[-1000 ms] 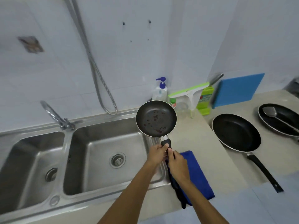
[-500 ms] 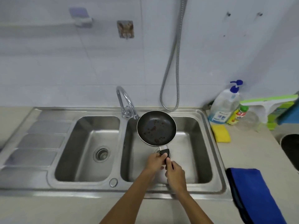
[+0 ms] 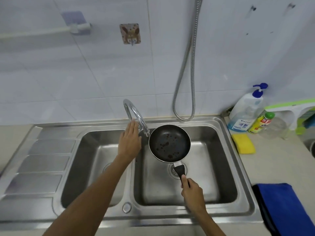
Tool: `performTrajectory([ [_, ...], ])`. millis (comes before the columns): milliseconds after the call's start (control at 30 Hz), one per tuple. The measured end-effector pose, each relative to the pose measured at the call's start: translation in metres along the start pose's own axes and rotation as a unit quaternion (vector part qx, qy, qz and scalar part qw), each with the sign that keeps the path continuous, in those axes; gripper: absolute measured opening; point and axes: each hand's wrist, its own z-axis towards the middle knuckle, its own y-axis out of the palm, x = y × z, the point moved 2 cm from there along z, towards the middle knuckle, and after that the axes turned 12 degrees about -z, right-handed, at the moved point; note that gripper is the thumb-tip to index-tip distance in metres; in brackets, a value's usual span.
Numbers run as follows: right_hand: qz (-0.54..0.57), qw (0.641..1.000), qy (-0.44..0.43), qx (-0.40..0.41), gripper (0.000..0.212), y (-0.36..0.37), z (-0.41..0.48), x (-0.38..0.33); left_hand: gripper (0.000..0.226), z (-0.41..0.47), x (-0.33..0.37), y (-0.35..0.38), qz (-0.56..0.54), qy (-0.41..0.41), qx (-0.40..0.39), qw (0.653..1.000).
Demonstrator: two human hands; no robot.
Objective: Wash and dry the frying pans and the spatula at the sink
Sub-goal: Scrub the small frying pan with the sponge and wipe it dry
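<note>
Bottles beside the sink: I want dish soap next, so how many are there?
2. A clear pump bottle with a blue top stands at the sink's back right corner; a small yellow bottle with a green cap leans beside it. Others may be out of frame.

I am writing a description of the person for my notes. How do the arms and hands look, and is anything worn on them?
Both forearms are bare as far as the picture shows; no sleeve reaches into view. The left hand and the right hand wear no gloves. I see no watch, bracelet or ring on the parts that show. The fingers of the left hand are uncovered too.
</note>
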Motion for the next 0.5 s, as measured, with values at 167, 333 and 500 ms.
performTrajectory([
  [167, -0.017, 1.0, 0.011, 0.008, 0.051, 0.004, -0.004, 0.009, 0.073, 0.049, -0.004, 0.004, 0.087, 0.047, -0.109, 0.989],
  [333, -0.039, 0.999, 0.028, 0.001, 0.049, 0.01, -0.006, 0.015, 0.066, 0.057, 0.005, -0.003, 0.066, 0.027, -0.088, 0.994],
  [500, -0.033, 0.999, 0.03, 0.001, 0.049, 0.018, -0.005, 0.01, 0.051, 0.046, 0.007, 0.0, 0.047, 0.008, -0.095, 0.994],
])
